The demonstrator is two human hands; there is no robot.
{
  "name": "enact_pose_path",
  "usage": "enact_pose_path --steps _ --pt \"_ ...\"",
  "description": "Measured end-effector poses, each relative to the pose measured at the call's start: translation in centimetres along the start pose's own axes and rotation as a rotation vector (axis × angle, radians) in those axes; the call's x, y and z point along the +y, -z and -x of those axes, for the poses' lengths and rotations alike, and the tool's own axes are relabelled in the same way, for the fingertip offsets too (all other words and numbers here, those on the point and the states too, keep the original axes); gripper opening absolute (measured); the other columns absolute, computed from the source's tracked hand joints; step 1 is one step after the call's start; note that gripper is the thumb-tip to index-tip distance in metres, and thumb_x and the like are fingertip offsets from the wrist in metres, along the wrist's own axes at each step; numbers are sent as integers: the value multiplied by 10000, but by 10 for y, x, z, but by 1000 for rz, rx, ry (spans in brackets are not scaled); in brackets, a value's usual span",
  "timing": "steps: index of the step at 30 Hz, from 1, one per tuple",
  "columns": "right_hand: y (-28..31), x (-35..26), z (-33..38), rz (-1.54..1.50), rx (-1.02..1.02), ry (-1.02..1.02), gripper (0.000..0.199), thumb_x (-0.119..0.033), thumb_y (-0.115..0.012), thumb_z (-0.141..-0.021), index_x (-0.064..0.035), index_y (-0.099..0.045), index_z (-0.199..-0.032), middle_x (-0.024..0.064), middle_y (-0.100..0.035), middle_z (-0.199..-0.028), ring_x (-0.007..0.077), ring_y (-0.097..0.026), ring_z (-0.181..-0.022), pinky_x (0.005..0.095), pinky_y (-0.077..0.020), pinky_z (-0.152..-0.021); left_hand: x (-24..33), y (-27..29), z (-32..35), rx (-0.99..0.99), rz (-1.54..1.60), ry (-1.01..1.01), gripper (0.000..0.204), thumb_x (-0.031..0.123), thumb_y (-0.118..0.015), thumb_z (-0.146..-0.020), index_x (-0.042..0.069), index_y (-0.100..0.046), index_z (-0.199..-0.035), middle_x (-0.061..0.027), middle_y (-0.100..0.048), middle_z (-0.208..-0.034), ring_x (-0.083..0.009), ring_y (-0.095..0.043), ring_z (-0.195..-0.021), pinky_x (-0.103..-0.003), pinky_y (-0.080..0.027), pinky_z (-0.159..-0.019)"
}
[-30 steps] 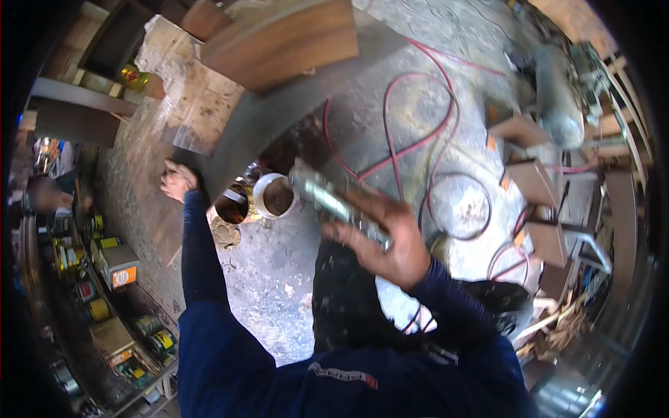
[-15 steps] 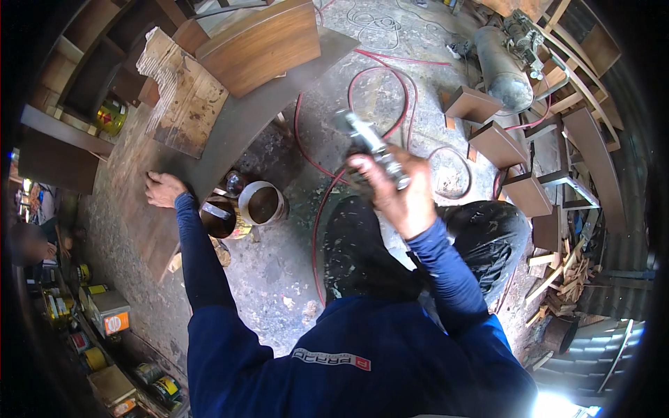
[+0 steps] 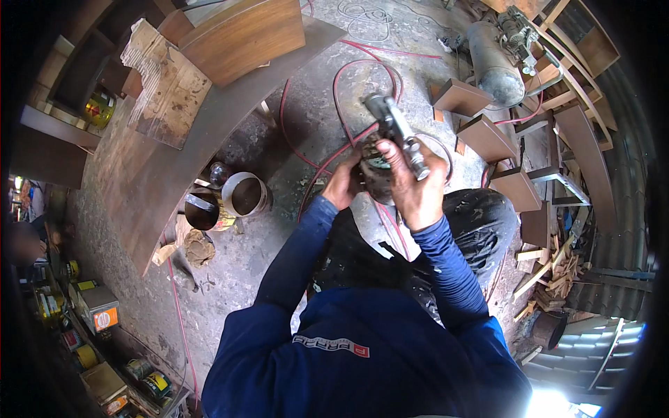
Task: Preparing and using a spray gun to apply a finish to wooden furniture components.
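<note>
Above my knees is a metal paint spray gun (image 3: pixel 400 124) with a stained round cup (image 3: pixel 377 174) under it. My right hand (image 3: pixel 418 191) is closed round the gun's grip, thumb along the near side. From the left, my left hand (image 3: pixel 341 184) reaches against the cup with its fingers curled round the side; the fingertips are partly hidden by the cup. A red air hose (image 3: pixel 341 90) loops over the floor beyond the gun.
To the left stands a long brown board (image 3: pixel 237 122) bearing a piece of cardboard (image 3: pixel 167 90) and a curved wooden panel (image 3: pixel 244 42). Below its edge are an open bucket (image 3: pixel 267 198) and a can (image 3: pixel 227 217). A compressor tank (image 3: pixel 493 66) and brown wooden pieces (image 3: pixel 488 139) are at right.
My left hand has left the brown board and come rightward to the spray gun's cup. The gun has shifted slightly right in my right hand, and the view has turned a little.
</note>
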State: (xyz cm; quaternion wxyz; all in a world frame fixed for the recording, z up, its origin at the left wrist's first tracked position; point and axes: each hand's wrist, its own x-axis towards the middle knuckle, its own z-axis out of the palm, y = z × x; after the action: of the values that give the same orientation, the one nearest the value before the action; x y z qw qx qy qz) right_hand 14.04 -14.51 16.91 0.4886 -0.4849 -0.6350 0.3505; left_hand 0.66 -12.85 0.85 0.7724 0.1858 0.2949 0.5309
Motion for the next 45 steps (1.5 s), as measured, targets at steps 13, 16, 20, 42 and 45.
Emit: enact_pose_path --steps 13,16,20,42,45 --pt "-55 -11 -4 -143 -421 342 355 -277 -794 -863 43 -718 -998 202 -715 -858 253 -708 -752 349 -535 -681 16 41 106 194 75 -306 549 522 -422 -1035 132 -472 -1417 -74 -564 -1387 -242 -553 -1275 -443 -471 -1041" --pt "-31 -12 -14 -27 -285 218 381 -376 -750 -889 4 -725 -897 170 -697 -777 288 -689 -673 388 -527 -646 20 21 64 111 66 -137 535 451 -457 -1033 112 -454 -1447 -71 -567 -1398 -243 -557 -1280 -442 -462 -1049" --pt "5 -2 -24 68 -37 12 402 -354 -806 -864 34 -710 -896 146 -673 -660 185 -620 -553 336 -494 -565 6 -3 -11 59 67 25 512 457 -546 -996 111 -554 -1373 -78 -643 -1285 -252 -626 -1168 -449 -515 -964" --pt "32 -19 -10 -27 -31 35 356 -308 -793 -887 38 -720 -929 67 -706 -755 92 -608 -656 272 -491 -616 -1 -24 -8 14 76 -77 402 370 -576 -995 84 -646 -1267 -37 -678 -1226 -154 -623 -1108 -351 -475 -989" --pt "10 -41 3 16 -267 -25 357 -310 -810 -859 25 -733 -955 80 -706 -762 108 -629 -694 291 -507 -628 13 -18 67 129 40 -233 437 373 -502 -1022 92 -570 -1350 -65 -620 -1320 -194 -601 -1183 -411 -487 -1002"
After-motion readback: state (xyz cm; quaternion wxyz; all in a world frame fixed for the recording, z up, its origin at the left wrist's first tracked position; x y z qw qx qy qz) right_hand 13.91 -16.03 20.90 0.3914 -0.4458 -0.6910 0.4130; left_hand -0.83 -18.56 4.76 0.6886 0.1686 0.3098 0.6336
